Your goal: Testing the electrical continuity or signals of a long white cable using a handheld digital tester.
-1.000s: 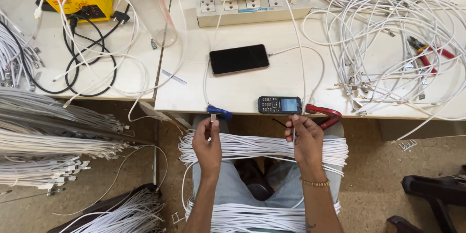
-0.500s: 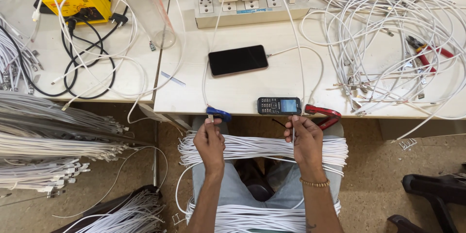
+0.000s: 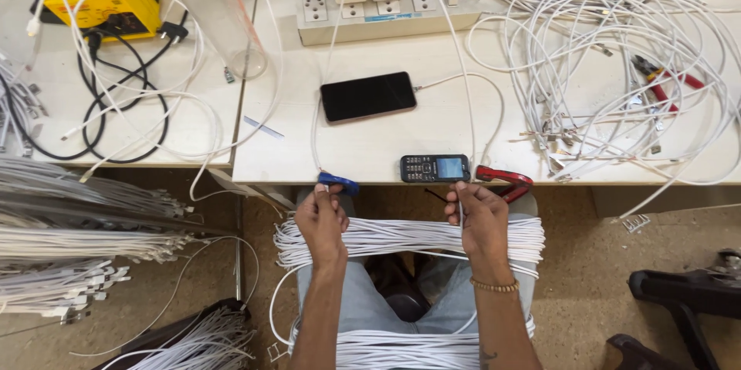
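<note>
A: Head view, item one: left hand point(image 3: 323, 219), fingers pinched shut on a white cable point(image 3: 401, 233) end, beside a blue clip point(image 3: 339, 182) at its 12 o'clock. Right hand point(image 3: 480, 219) closed round a thin cable strand.

B: Where's the bundle?

A: Across the lap, between both hands. Table point(image 3: 432, 146) edge at 12 o'clock carries a keypad phone point(image 3: 434, 168) and smartphone point(image 3: 368, 97).

B: Risks?

A: Loops may slip and tangle if either grip slackens. Connector tips are hidden by fingers; a lower bundle is cut off.
</note>
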